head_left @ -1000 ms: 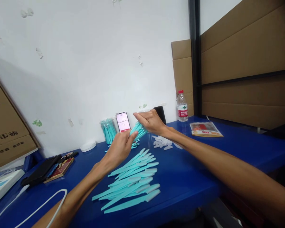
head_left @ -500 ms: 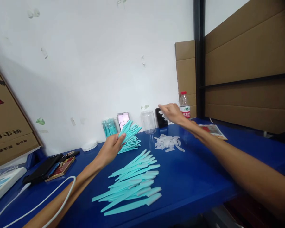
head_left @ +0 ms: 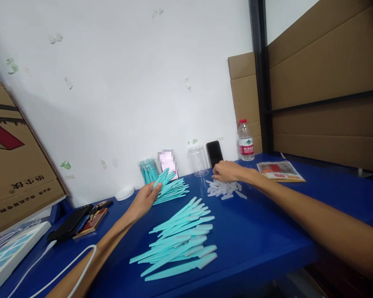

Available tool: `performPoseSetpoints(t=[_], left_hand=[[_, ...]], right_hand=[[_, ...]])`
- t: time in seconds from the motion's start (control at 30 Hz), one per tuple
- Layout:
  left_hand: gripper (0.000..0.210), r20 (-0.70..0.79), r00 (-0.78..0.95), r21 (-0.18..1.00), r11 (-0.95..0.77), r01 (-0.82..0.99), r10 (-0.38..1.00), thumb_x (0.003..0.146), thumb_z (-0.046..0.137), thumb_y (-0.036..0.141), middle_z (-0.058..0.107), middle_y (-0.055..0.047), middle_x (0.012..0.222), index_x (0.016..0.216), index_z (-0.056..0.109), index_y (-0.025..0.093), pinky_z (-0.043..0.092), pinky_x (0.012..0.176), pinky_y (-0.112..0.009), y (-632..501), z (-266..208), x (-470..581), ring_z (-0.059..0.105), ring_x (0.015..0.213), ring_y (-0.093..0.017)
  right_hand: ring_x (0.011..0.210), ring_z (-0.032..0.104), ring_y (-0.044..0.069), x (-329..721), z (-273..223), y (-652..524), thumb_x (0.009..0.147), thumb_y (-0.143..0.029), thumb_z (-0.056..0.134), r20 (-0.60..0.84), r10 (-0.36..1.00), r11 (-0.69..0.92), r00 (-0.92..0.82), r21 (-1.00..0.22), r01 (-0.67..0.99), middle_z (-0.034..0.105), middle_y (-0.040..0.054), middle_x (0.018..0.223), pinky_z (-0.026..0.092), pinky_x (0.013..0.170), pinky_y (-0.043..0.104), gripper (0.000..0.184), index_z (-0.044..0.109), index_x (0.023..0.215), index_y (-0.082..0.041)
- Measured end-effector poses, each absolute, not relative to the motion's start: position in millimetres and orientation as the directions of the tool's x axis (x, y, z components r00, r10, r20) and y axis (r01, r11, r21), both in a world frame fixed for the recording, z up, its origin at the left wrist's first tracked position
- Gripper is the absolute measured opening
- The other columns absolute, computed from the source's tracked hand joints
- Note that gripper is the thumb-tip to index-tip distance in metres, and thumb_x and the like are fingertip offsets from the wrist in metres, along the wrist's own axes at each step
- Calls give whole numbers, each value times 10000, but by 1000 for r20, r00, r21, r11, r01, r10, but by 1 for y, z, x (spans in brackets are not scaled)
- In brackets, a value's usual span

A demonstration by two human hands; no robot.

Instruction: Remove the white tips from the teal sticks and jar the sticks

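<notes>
My left hand is closed around a bunch of teal eyebrow razors, their ends fanning out past the thumb. Behind it lies a stack of thin teal razors. My right hand is at the back edge of a heap of translucent white blade caps, fingers curled down. What its fingertips hold, if anything, is hidden. In front, capped teal razors lie in a loose row, capped ends to the right.
By the wall stand a jar of teal razors, a lit phone, a clear jar, a black phone and a water bottle. A white lid, a black pouch and a packet lie around. A white cable crosses my left forearm.
My right hand, with whitish caps showing under it before, has come down from in front of the black phone to the cap heap. My left hand keeps its bunch. The view has shifted slightly.
</notes>
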State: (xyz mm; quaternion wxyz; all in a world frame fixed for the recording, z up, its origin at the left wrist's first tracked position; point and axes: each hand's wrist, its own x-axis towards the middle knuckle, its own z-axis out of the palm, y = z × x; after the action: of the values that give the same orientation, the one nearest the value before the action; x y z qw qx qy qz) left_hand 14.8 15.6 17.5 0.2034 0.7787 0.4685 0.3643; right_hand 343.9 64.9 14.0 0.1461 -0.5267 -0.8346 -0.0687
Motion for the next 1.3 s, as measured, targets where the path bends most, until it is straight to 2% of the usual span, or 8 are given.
performPoseSetpoints(t=[0.13, 0.37, 0.53, 0.67, 0.83, 0.93, 1.07, 1.3], left_hand=[[423, 345, 365, 693, -497, 522, 865, 872, 399, 588, 249, 61, 608, 692, 306, 216, 240, 464, -200, 3, 18, 26, 230, 525, -87], [429, 321, 383, 685, -492, 537, 866, 880, 365, 610, 239, 49, 661, 721, 306, 217, 271, 489, -202, -13, 19, 37, 222, 576, -103], [414, 323, 414, 660, -516, 546, 851, 897, 355, 570, 223, 45, 642, 689, 277, 220, 228, 473, -219, -17, 20, 42, 198, 560, -108], [384, 347, 423, 618, -543, 569, 837, 909, 354, 519, 258, 37, 641, 681, 299, 215, 239, 488, -220, -16, 17, 45, 232, 565, -112], [354, 375, 463, 569, -594, 569, 803, 916, 365, 466, 294, 35, 633, 674, 336, 209, 227, 502, -223, -13, 14, 47, 264, 564, -114], [363, 357, 481, 557, -596, 579, 801, 925, 355, 472, 283, 41, 626, 676, 327, 210, 224, 505, -225, -14, 14, 48, 253, 552, -109], [389, 323, 479, 574, -571, 586, 816, 924, 353, 495, 253, 46, 622, 664, 291, 213, 219, 499, -228, -15, 15, 50, 219, 549, -104], [395, 263, 482, 644, -524, 557, 835, 920, 352, 519, 275, 55, 609, 674, 306, 213, 296, 538, -231, -8, 16, 39, 240, 548, -100]], right_hand=[[519, 522, 177, 342, 18, 63, 904, -482, 515, 411, 817, 448, -404, -12, 894, 552, 82, 566, 273, 532, 304, 496, 553, 524, -164], [501, 466, 135, 339, 30, 47, 862, -384, 600, 343, 840, 488, -421, -141, 861, 570, 48, 598, 268, 514, 279, 362, 568, 566, -179], [469, 413, 127, 323, 34, 43, 945, -449, 446, 574, 746, 510, -338, -166, 844, 500, 46, 526, 231, 520, 293, 517, 503, 506, -182], [487, 415, 123, 309, 35, 38, 912, -439, 513, 663, 688, 553, -295, -217, 804, 472, 26, 502, 237, 533, 291, 478, 542, 516, -172], [635, 530, 132, 292, 40, 23, 868, -425, 569, 580, 692, 721, -431, -583, 374, 619, 29, 718, 363, 516, 239, 281, 701, 867, -177], [616, 521, 121, 285, 41, 19, 795, -432, 654, 472, 694, 665, -544, -709, 235, 606, 20, 717, 403, 471, 220, 272, 700, 836, -167], [529, 470, 87, 283, 40, 20, 771, -408, 685, 447, 670, 684, -593, -682, 259, 566, 0, 629, 402, 460, 215, 265, 682, 695, -154], [568, 545, 120, 307, 55, 20, 766, -424, 673, 431, 689, 682, -583, -657, 321, 616, 38, 623, 405, 471, 219, 304, 724, 743, -125]])
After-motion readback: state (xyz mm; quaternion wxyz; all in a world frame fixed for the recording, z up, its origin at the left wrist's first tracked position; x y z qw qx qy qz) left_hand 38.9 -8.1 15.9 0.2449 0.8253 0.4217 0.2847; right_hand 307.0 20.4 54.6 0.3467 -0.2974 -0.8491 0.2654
